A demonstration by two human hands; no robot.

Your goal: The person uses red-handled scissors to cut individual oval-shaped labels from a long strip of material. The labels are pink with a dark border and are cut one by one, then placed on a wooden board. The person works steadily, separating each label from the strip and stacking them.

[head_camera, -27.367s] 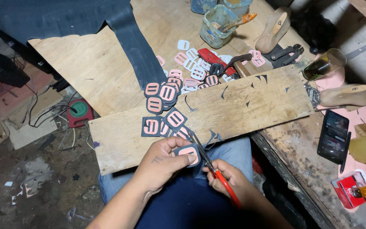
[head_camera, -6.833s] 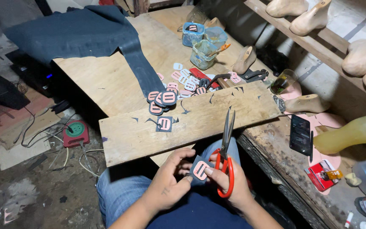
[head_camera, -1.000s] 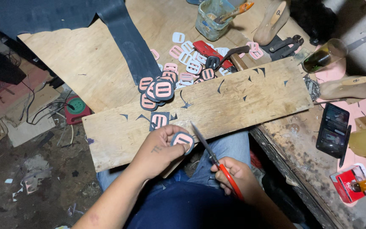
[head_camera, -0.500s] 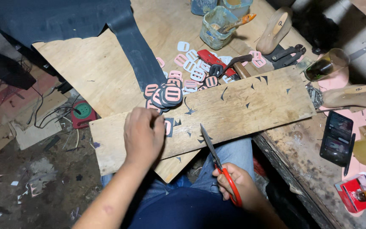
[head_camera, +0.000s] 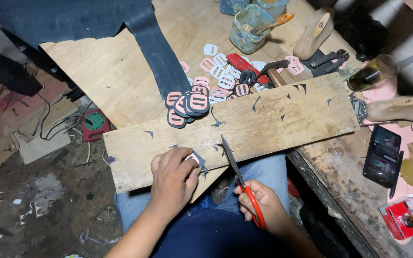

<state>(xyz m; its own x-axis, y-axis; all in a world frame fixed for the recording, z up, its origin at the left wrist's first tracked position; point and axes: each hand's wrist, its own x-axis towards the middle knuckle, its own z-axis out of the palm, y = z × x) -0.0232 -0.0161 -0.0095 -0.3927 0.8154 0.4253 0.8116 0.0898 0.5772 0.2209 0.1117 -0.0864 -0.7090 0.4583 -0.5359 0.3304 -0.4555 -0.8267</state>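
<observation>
Half a second ago our left hand [head_camera: 172, 179] lay flat on the plank [head_camera: 273, 119]; it has drawn back and now pinches a pink-and-black cut piece [head_camera: 197, 160] at the near edge. Our right hand [head_camera: 259, 205] stays clenched on the red-handled scissors [head_camera: 242, 184], blades closed, beside it.

Rough plywood bench [head_camera: 115, 71] with a long scarred plank [head_camera: 264, 119] laid across the near edge — tiny dark offcuts scattered all over it. A stack of pink-and-black cutouts [head_camera: 187, 104] sits where plank meets bench, with loose pale pink ones [head_camera: 216, 67] behind it. Dark sheet [head_camera: 158, 52] drapes over the far left. Further back — a plastic tub [head_camera: 249, 28], a wooden last [head_camera: 314, 33], a hammer [head_camera: 273, 71]. Phone [head_camera: 382, 155] lies on the right.
</observation>
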